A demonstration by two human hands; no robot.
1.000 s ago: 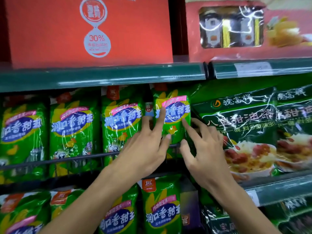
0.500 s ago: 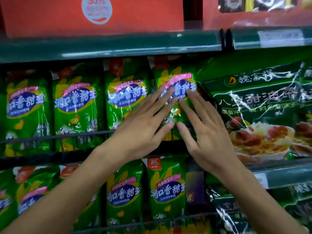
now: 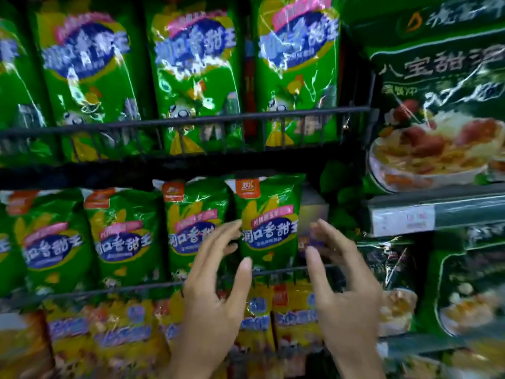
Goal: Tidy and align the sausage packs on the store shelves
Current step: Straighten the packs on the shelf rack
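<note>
Nearest, the left hand point(image 3: 216, 291) and right hand point(image 3: 347, 285) hover with fingers loosely spread, each grip holding nothing. Between them stands the green sausage pack point(image 3: 269, 222), upright behind the wire rail point(image 3: 153, 287) at the row's right end. Above, another row of packs point(image 3: 191, 75) stands upright.

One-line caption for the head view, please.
Both hands, left and right, open on either side of the rightmost green sausage pack on the middle shelf.

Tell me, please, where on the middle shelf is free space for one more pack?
One gap shows: right of the rightmost green pack, before the price rail, with a purple pack set back inside. The right hand hovers before it. Leftward, the green packs stand side by side, crowded.
</note>
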